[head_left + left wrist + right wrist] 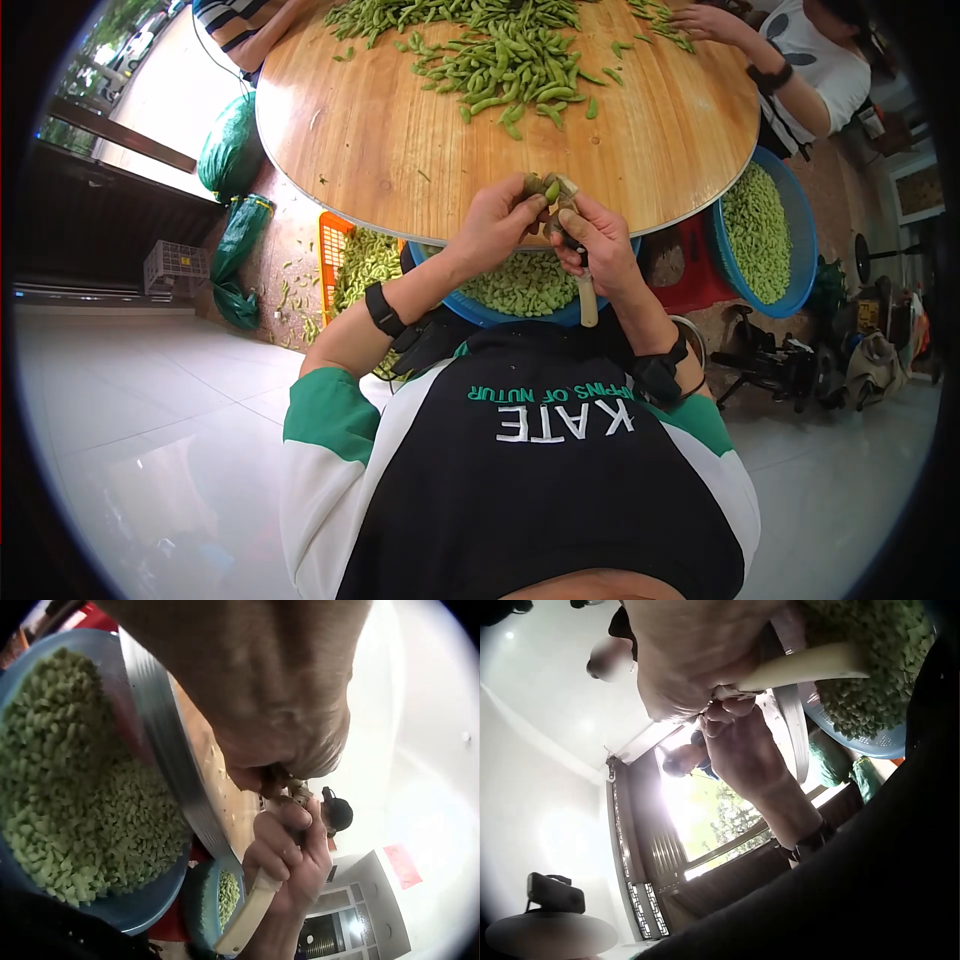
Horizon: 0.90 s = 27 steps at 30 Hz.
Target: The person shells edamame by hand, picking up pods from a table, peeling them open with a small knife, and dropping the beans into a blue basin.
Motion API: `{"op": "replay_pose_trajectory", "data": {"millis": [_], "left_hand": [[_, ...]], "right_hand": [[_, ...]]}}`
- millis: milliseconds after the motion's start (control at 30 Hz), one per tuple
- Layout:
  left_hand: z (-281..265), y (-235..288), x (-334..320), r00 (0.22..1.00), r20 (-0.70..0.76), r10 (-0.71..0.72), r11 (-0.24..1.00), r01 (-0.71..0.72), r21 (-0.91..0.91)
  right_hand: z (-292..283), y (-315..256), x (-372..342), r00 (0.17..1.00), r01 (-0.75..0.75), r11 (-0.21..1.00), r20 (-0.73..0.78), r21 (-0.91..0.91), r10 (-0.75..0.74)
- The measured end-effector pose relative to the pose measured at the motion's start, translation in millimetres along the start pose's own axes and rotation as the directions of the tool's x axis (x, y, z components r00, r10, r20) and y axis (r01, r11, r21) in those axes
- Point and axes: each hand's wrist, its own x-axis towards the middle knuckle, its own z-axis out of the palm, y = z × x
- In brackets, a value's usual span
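Over the near edge of the round wooden table, both hands meet in the head view. My left hand pinches a green soybean pod between thumb and fingers. Close against it, my right hand grips a knife-like tool with a cream handle, which points down toward the body. Its working end is hidden among the fingers. The same handle shows a small hole at its end in the left wrist view. Below the hands sits a blue basin of shelled beans, partly under the table.
Piled pods lie on the far part of the table. An orange crate of pods stands to the left, near green sacks. Another blue basin of beans stands right. Two people sit across; one person's hand reaches over pods.
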Motion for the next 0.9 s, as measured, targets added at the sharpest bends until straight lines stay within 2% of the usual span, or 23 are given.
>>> {"op": "replay_pose_trajectory", "data": {"millis": [67,133,167,233,267,333,367,400,433,467,533,567,633,667,733,767,800,833,900], "left_hand": [[2,-1,0,0.999,-0.035,0.03,0.999,-0.029,0.018],[2,-5,0,0.978,-0.082,0.192,0.954,-0.166,0.249],[2,-7,1,0.978,-0.083,0.192,0.954,-0.167,0.248],[1,-6,2,0.996,-0.055,0.065,0.997,-0.062,0.048],[0,-5,2,0.996,-0.055,0.065,0.997,-0.062,0.048],[-3,3,3,0.986,0.12,-0.113,0.937,0.146,-0.319],[-7,8,2,0.987,0.116,-0.114,0.936,0.146,-0.321],[-13,13,2,0.936,0.253,-0.243,0.823,0.337,-0.457],[-16,16,2,0.852,0.404,-0.332,0.659,0.516,-0.546],[-14,15,0,0.852,0.405,-0.331,0.66,0.516,-0.546],[-8,12,-5,0.896,0.243,-0.371,0.843,0.434,-0.316],[-5,12,-6,0.895,0.244,-0.373,0.843,0.437,-0.315],[2,11,-7,0.974,0.129,-0.186,0.98,0.193,-0.044],[5,11,-9,0.974,0.129,-0.185,0.98,0.192,-0.045],[8,11,-14,0.987,0.084,-0.138,0.989,0.133,0.07],[8,12,-15,0.987,0.084,-0.136,0.989,0.13,0.073],[9,11,-17,0.97,0.121,-0.209,0.977,0.203,0.059],[10,11,-19,0.946,0.16,-0.282,0.959,0.278,0.049],[12,16,-24,0.958,0.108,-0.264,0.962,0.253,0.104]], "right_hand": [[1,3,2,1.0,0.021,0.999,-0.016,-0.026,-0.022],[5,6,2,0.992,0.1,0.987,-0.061,-0.129,-0.109],[4,6,2,0.992,0.1,0.987,-0.06,-0.129,-0.108],[4,6,2,0.992,0.109,0.99,-0.055,-0.087,-0.114],[1,4,0,0.992,0.109,0.99,-0.055,-0.087,-0.115],[-6,0,-3,0.993,0.109,0.993,0.06,-0.049,-0.106],[-5,0,-4,0.993,0.104,0.993,0.062,-0.049,-0.101],[-5,2,-4,0.943,0.333,0.86,0.151,-0.385,-0.297],[-5,4,-4,0.849,0.517,0.568,0.3,-0.641,-0.435],[-10,6,-4,0.849,0.517,0.567,0.3,-0.641,-0.435],[-18,7,-4,0.816,0.552,0.405,0.373,-0.729,-0.442],[-18,13,-5,0.817,0.551,0.407,0.371,-0.729,-0.442],[-5,19,-12,0.907,0.38,0.756,0.055,-0.533,-0.417],[-5,19,-14,0.907,0.38,0.755,0.056,-0.534,-0.417],[-3,21,-15,0.945,0.248,0.854,-0.082,-0.458,-0.318],[-5,23,-16,0.944,0.251,0.853,-0.081,-0.457,-0.321],[-9,25,-18,0.871,0.38,0.65,0.019,-0.658,-0.49],[-13,28,-19,0.775,0.463,0.384,0.155,-0.799,-0.612],[-24,30,-22,0.807,0.431,0.409,0.141,-0.805,-0.573]]}}
